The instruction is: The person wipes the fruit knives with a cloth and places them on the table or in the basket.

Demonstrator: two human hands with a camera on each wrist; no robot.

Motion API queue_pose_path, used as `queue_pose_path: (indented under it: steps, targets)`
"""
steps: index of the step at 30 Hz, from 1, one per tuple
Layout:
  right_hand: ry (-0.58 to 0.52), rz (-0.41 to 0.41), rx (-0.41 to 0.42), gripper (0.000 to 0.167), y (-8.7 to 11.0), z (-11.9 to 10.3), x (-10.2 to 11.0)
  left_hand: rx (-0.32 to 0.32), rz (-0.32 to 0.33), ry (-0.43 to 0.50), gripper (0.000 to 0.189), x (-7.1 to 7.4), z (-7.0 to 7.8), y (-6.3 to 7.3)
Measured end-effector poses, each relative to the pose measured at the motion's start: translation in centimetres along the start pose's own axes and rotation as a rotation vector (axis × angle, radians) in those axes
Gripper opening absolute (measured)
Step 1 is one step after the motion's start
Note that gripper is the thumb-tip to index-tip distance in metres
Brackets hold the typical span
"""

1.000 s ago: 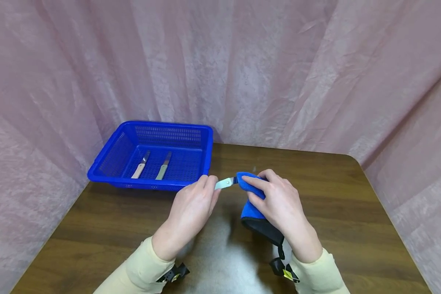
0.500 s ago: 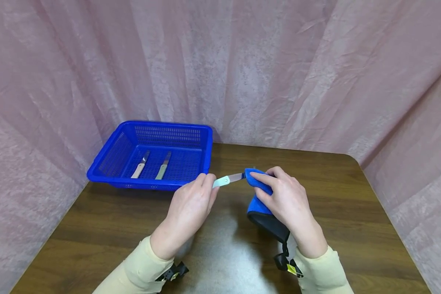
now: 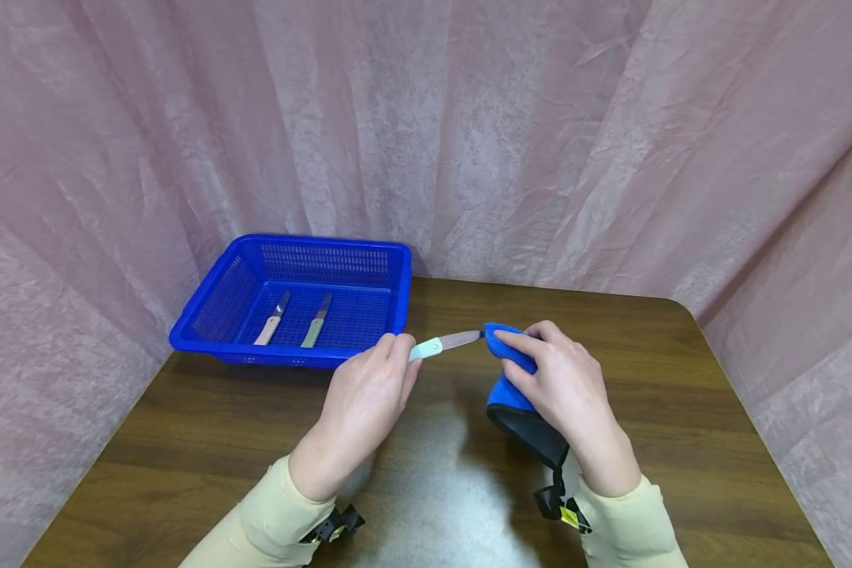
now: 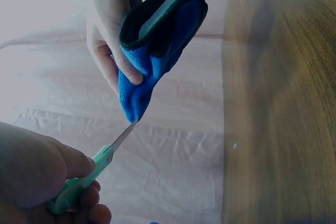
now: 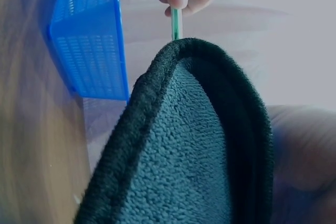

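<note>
My left hand (image 3: 369, 386) grips the mint-green handle of a small knife (image 3: 427, 349). Its bare blade (image 3: 461, 339) points right, and the tip meets the edge of a folded blue cloth (image 3: 504, 347). Thumb and fingers of my right hand (image 3: 564, 386) pinch that cloth. The cloth's dark-bordered end (image 4: 163, 24) hangs in a loose fold, as the left wrist view shows. From the right wrist, the fold (image 5: 189, 129) fills the middle of the view and hides the blade, leaving a bit of green handle (image 5: 176, 22) under the left fingers.
A blue plastic basket (image 3: 291, 349) stands on the wooden table (image 3: 206, 442) at the left, near the back. Inside lie a knife with a pale pink handle (image 3: 267, 330) and one with a light green handle (image 3: 312, 332). A pink curtain (image 3: 468, 142) hangs behind the table.
My right hand has drawn the cloth rightward along the blade toward its tip, baring most of the blade. The left hand has shifted slightly left with the knife.
</note>
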State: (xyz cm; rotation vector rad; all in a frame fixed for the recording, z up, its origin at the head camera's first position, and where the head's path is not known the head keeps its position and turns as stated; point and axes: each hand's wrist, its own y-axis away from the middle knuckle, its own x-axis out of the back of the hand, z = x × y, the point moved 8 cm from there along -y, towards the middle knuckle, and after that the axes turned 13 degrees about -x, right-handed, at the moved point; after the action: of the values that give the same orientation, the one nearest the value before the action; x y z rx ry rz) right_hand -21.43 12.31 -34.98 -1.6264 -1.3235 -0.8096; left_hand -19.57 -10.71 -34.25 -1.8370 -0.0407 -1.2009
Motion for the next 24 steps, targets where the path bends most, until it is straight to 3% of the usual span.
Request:
queue_pose_path:
  steps: [24]
  targets:
    - [-0.027, 0.04, 0.004, 0.041, 0.0, 0.1, 1.2, 0.009, -0.019, -0.02, 0.019, -0.4, -0.2, 0.2]
